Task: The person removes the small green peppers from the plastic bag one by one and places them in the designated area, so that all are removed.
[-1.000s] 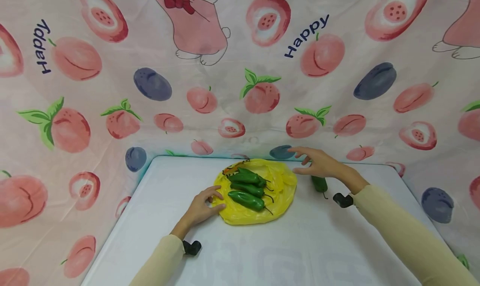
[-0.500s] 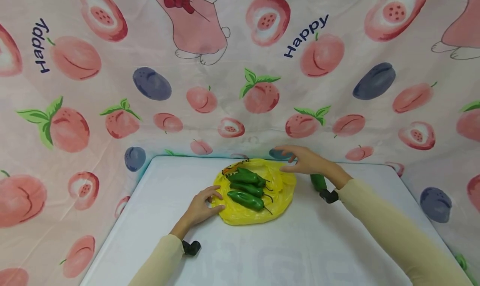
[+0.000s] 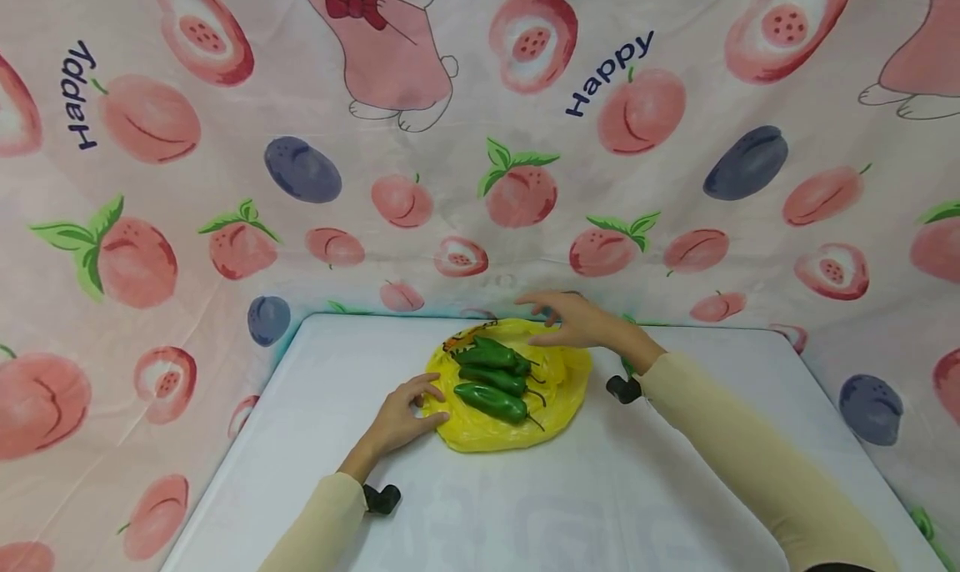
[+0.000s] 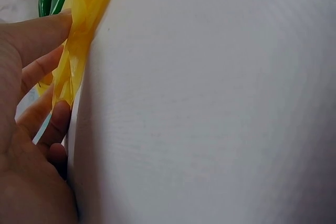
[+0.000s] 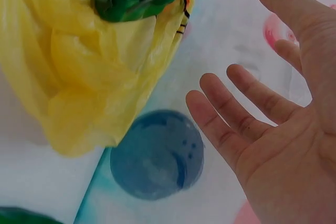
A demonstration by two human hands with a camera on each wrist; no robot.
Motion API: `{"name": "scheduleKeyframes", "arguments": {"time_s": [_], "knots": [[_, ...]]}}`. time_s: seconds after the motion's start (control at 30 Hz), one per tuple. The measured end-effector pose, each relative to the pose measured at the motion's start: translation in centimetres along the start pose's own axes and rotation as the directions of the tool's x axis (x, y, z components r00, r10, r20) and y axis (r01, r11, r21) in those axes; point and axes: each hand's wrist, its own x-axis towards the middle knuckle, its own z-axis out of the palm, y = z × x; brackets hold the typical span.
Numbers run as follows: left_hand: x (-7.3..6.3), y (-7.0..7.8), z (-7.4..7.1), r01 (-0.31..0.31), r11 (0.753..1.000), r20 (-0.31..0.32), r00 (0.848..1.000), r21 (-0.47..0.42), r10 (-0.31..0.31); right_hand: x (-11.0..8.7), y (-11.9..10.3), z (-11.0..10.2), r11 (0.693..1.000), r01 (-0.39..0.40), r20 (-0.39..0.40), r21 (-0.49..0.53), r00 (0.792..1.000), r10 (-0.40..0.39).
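Several green peppers (image 3: 491, 403) lie side by side on a crumpled yellow plastic bag (image 3: 480, 439), stems pointing right. At the bag's left edge my left hand (image 3: 402, 415) holds the plastic; in the left wrist view its thumb (image 4: 44, 32) and fingertips meet the yellow film. My right hand (image 3: 573, 320) hovers over the bag's far right part, fingers spread and holding nothing; the right wrist view shows a gap between it and the bag. Behind the right wrist lies another green pepper (image 3: 627, 365), mostly hidden; its edge shows at the right wrist view's lower left.
Everything lies on a white tabletop (image 3: 525, 514). A cloth (image 3: 450, 163) printed with peaches and plums hangs behind and at both sides of the table. Black wrist mounts (image 3: 382, 499) sit under both sleeves.
My right hand has moved left, from beside the bag to above its far right part, and its wrist now covers most of the separate pepper. The left hand and the bag stay put.
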Motion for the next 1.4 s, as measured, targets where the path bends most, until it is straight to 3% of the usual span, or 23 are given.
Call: {"name": "scheduleKeyframes", "arguments": {"time_s": [0.63,0.97,1.2,1.4], "knots": [[-0.1,-0.1,-0.1,0.004,1.000,0.009,1.000,0.008,-0.004,4.2,-0.9,4.1,0.995,-0.009,0.106,0.102,0.994,-0.002],[0.0,-0.1,0.0,0.004,1.000,-0.002,1.000,0.022,-0.004,6.1,-0.7,6.0,0.999,-0.005,0.171,0.053,0.985,-0.004],[0.0,-0.1,0.0,-0.002,1.000,0.000,1.000,0.022,0.002,7.1,-0.6,6.7,0.998,-0.057,0.249,-0.021,0.967,0.060],[0.1,-0.2,-0.1,0.002,1.000,0.006,1.000,0.020,-0.002,7.7,-0.9,7.1,0.996,-0.047,0.266,-0.078,0.962,0.066]]}}
